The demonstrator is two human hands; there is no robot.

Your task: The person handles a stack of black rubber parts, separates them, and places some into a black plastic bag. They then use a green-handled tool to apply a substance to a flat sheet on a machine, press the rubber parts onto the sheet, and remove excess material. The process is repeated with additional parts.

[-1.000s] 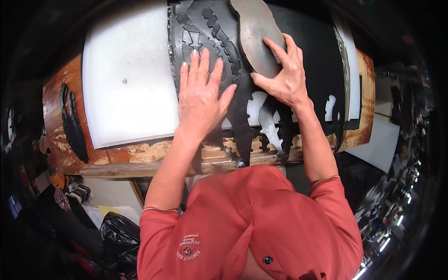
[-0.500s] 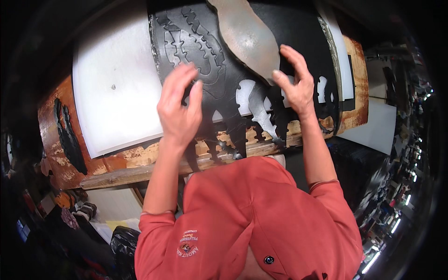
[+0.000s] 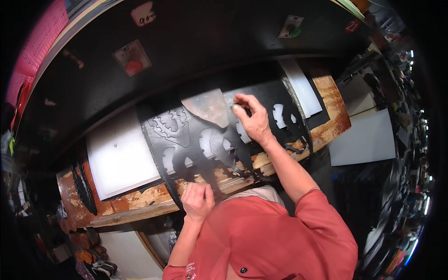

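A brownish plate with a rounded, curved outline (image 3: 205, 105), like a cutting die, lies on a black sheet (image 3: 191, 133); its far end is hidden under a dark overhead beam. Shapes are cut out of the sheet, and ragged strips hang toward the front edge. My right hand (image 3: 254, 119) hovers beside the plate's right edge, fingers bent and thumb apart, with nothing seen in it. My left hand (image 3: 197, 200) is closed in a fist at the bench's front edge, near the sheet's front-left corner; whatever may be inside it is hidden.
The dark beam (image 3: 200, 42) spans the far side, bearing a red button (image 3: 134, 67) and a green button (image 3: 294, 32). White sheets (image 3: 121, 158) lie left on the worn board (image 3: 135, 200); black scraps (image 3: 83, 189) lie beyond. A pink basket (image 3: 39, 44) stands far left.
My left hand has drawn back toward me and closed from an open pose. My right hand stays near the plate. The view has shifted, and the beam now covers the plate's far part.
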